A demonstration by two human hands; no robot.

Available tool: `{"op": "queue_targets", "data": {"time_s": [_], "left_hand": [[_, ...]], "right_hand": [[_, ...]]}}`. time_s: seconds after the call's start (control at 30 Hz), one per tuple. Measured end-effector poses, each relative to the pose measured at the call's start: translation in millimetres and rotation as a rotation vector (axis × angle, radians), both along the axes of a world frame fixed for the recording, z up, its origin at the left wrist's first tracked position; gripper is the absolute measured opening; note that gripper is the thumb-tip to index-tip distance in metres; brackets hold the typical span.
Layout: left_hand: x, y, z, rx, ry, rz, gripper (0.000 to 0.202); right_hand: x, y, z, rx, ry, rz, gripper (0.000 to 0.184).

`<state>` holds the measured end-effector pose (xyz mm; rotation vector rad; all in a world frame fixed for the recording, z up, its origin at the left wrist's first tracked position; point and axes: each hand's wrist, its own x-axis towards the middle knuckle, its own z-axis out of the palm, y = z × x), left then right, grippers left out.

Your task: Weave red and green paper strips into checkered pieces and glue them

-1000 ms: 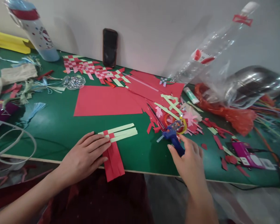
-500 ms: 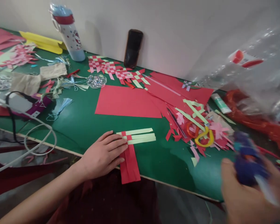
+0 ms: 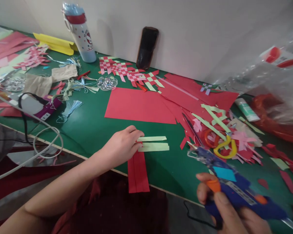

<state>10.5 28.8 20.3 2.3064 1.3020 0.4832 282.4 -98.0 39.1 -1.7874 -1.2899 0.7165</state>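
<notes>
My left hand [image 3: 123,146] rests on the near edge of the green table [image 3: 92,130], its curled fingertips pinching the crossing of red paper strips [image 3: 138,170] and pale green strips [image 3: 153,143]. The red strips hang over the table edge toward me. My right hand [image 3: 230,213] is at the lower right, closed round the handle of a blue glue gun [image 3: 230,187], a finger on its orange trigger. The gun's nozzle points left, toward the woven strips, a short way off from them.
A large red paper sheet [image 3: 139,105] lies mid-table. Woven red-and-green pieces [image 3: 127,73], a phone [image 3: 146,48] and a bottle [image 3: 81,32] stand near the wall. Scissors with orange and yellow handles [image 3: 218,143] sit among paper scraps. Cables [image 3: 39,136] loop at left; a plastic bag [image 3: 271,74] at right.
My right hand lifted the glue gun off the table and swung its nozzle toward the strips. My left hand went from lying flat to pinching the strips' crossing.
</notes>
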Motion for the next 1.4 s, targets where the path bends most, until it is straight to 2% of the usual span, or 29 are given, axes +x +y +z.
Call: {"op": "queue_targets", "data": {"time_s": [0.13, 0.3, 0.53, 0.93, 1.13, 1.33, 1.4], "left_hand": [[12.8, 11.6, -4.6, -0.096, 0.109, 0.026, 0.024], [15.1, 17.7, -3.8, -0.121, 0.133, 0.025, 0.018], [16.3, 18.0, 3.4, -0.162, 0.117, 0.034, 0.010], [17.3, 16.7, -0.5, -0.179, 0.112, 0.045, 0.020], [18.4, 15.3, -0.7, -0.191, 0.098, 0.062, 0.011], [18.3, 13.6, 0.2, -0.202, 0.078, 0.071, 0.011], [16.1, 11.6, 1.1, -0.209, 0.050, 0.069, 0.016]], "right_hand": [[-4.0, 4.6, -9.0, 0.050, 0.076, 0.135, 0.023], [-7.9, 2.0, -19.8, 0.010, 0.121, 0.132, 0.023], [-9.0, 7.4, -27.2, -0.013, 0.113, 0.232, 0.024], [-7.7, 8.2, -26.2, -0.044, 0.168, 0.198, 0.023], [-9.3, 7.2, -31.0, -0.087, 0.194, 0.171, 0.027], [-8.2, 5.2, -33.1, -0.126, 0.194, 0.165, 0.029], [-7.4, 4.1, -32.5, -0.117, 0.186, 0.168, 0.028]]}}
